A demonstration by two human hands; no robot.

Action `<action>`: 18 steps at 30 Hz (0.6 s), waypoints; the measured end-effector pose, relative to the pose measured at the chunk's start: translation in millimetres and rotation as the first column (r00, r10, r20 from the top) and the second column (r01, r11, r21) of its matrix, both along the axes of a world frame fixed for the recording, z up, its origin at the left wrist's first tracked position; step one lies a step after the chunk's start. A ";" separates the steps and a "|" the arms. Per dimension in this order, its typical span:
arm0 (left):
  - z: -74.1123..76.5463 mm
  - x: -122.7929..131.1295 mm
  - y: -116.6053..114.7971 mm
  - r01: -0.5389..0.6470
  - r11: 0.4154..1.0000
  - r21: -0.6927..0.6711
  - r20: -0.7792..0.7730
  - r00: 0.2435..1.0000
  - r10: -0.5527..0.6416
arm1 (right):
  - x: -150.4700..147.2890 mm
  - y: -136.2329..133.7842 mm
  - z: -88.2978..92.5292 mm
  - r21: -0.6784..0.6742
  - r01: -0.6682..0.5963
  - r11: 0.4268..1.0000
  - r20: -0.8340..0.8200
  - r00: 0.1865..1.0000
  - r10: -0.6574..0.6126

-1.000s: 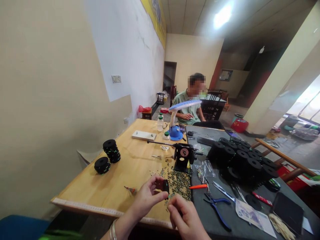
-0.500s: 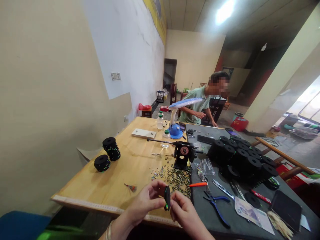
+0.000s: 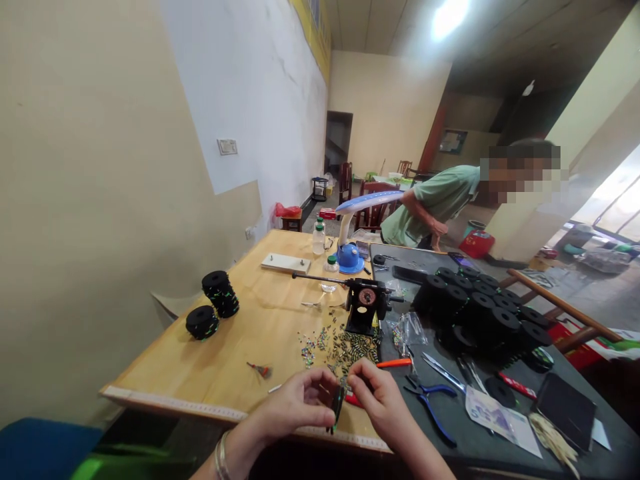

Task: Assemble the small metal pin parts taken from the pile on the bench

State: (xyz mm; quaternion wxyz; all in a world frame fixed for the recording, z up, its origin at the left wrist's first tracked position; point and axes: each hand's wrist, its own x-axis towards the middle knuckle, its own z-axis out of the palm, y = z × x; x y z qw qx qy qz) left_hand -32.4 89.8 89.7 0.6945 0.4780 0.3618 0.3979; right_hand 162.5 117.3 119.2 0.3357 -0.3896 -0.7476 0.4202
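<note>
My left hand (image 3: 296, 408) grips a thin black foam spool (image 3: 337, 409) by its rim, edge-on to me, with small green bits along its side. Thumb and fingers of my right hand (image 3: 379, 399) are pinched together at the spool's upper right edge; what lies between them is too small to make out. Just beyond both hands, striped yellow-and-black small pieces (image 3: 356, 350) and coloured beads (image 3: 311, 348) are scattered on the wooden table (image 3: 220, 373). Behind them stands a black hand-cranked winder (image 3: 364, 303) with a long rod.
Black spools (image 3: 220, 293) stand at the left, and several stacks of black spools (image 3: 480, 307) at the right. On the grey mat lie blue pliers (image 3: 431, 400), scissors (image 3: 443, 370), a banknote (image 3: 495, 413) and a dark phone (image 3: 567, 410). A blue lamp (image 3: 350, 259) and a co-worker (image 3: 425, 207) are beyond.
My right hand has moved up and right along the spool, whose top now leans right. A red item shows behind my hands. The co-worker has moved right, bending forward.
</note>
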 end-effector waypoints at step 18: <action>0.7 12.0 0.6 -0.339 0.941 -0.022 0.092 0.936 0.339 | -2.2 -29.0 -43.2 -0.145 -0.012 0.989 0.015 1.000 0.015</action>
